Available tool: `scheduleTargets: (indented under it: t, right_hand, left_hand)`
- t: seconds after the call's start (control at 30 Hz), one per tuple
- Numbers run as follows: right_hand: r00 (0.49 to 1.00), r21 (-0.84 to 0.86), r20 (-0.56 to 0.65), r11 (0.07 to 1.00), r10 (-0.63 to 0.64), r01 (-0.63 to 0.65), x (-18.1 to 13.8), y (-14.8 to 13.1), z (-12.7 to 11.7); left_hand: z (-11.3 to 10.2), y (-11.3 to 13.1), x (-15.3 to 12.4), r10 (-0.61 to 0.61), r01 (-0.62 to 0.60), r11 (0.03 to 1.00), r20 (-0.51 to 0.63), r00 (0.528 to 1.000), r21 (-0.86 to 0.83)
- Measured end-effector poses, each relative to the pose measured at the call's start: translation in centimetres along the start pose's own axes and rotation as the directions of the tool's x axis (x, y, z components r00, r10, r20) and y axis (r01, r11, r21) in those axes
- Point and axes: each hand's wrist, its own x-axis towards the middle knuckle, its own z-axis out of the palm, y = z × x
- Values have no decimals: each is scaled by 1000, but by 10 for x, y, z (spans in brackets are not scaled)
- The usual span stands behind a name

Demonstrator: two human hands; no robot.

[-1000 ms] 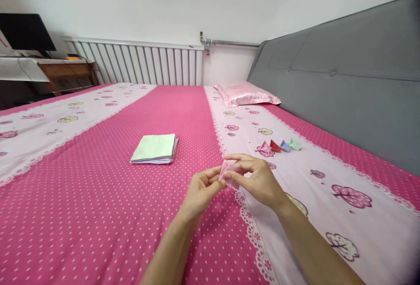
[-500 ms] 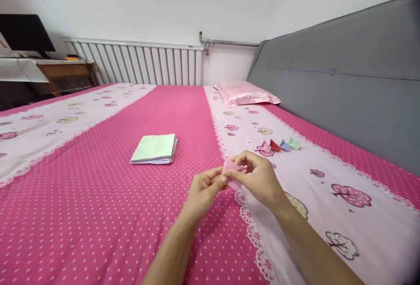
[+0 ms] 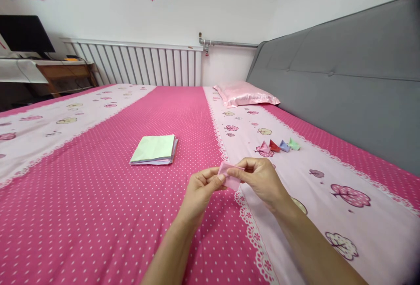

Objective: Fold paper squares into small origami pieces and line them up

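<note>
A small folded piece of pink paper is held above the bed, near the lace-patterned border. My left hand pinches its left side between thumb and fingers. On its right side, my right hand grips it, the thumb lying across its face. Fingers cover part of the folds. Beyond my right hand rest several small folded paper shapes: a pink one, a red one, a blue one and a green one. To the left lies a stack of paper squares with a light green sheet on top.
The bed has a pink dotted and tree-patterned sheet. A pink pillow lies against the grey headboard. Along the far wall stands a white radiator. A monitor sits on a desk at the far left.
The pink paper now looks flatter and more square between my hands. My right fingers have shifted from its top edge, and the right thumb presses on its face.
</note>
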Motion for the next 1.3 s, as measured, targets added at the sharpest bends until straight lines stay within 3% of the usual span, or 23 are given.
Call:
scheduleTargets:
  t: [0.17, 0.37, 0.5, 0.67, 0.77, 0.97, 1.03, 1.13, 1.3]
  right_hand:
    - [995, -46, 88, 998, 44, -40, 0, 0, 0]
    - [990, -102, 137, 995, 23, -9, 1, -1, -2]
    - [987, -41, 159, 999, 2, 4, 3, -1, -1]
    - [992, 108, 122, 994, -9, -5, 2, 6, 8]
    - [994, 159, 67, 985, -80, 69, 0, 14, 17]
    - [980, 56, -64, 980, -189, 192, -3, 22, 27]
    - [957, -52, -104, 962, -272, 268, -5, 19, 27]
    - [872, -257, -124, 864, -474, 433, -6, 16, 23]
    - [680, -455, 46, 591, -732, 666, -4, 17, 13]
  left_hand:
    - [-1, -5, 1, 14, -10, 1000, -129, 992, 28]
    - [-2, -5, 1, 24, -30, 999, -131, 991, -42]
    - [-3, -5, 2, 18, -29, 996, -124, 992, -86]
    - [0, -7, 4, 44, -69, 992, -229, 973, -102]
    - [4, -7, 3, 55, -89, 989, -257, 965, -122]
    - [5, -7, 2, 70, -106, 987, -264, 962, -125]
    - [4, -7, 2, 66, -94, 990, -252, 965, -102]
    - [2, -8, 2, 29, -42, 997, -203, 979, -58]
    - [0, -9, 2, -38, 30, 999, -184, 982, -46]
